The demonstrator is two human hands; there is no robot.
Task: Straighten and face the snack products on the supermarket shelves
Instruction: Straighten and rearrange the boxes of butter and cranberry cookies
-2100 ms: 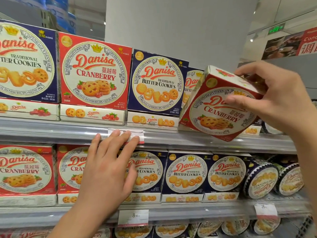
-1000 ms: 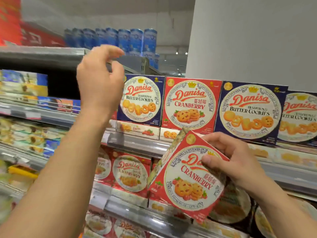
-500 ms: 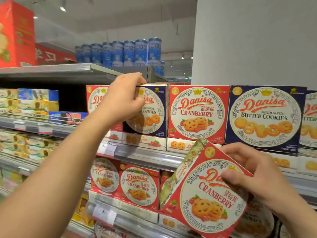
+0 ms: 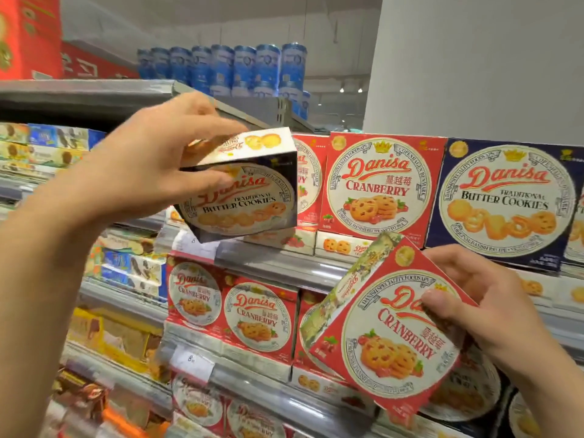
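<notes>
- The left hand (image 4: pixel 151 172) grips a navy square cardboard box of butter cookies (image 4: pixel 243 197), thumb across its printed face and fingers curled over the white top panel; the box hangs tilted, lifted clear of the upper shelf's row.
- The right hand (image 4: pixel 486 308) pinches a red square cardboard box of cranberry cookies (image 4: pixel 388 339) at its upper right corner, tilted in front of the lower shelf.
- Risk: the red box is held by one corner only, so it could swing or slip, probably if the hand turns quickly.
- Risk: setting either box back could knock the standing red cranberry box (image 4: pixel 377 188) or the navy butter cookie box beside it (image 4: pixel 505 203) out of line, since they stand edge to edge.
- Room: a gap shows behind the lifted navy box, bounded by the grey metal shelf lip (image 4: pixel 278 263) below and the grey shelf (image 4: pixel 94 93) overhead; headroom looks tight.
- In front of the shelves both hands have open space.
</notes>
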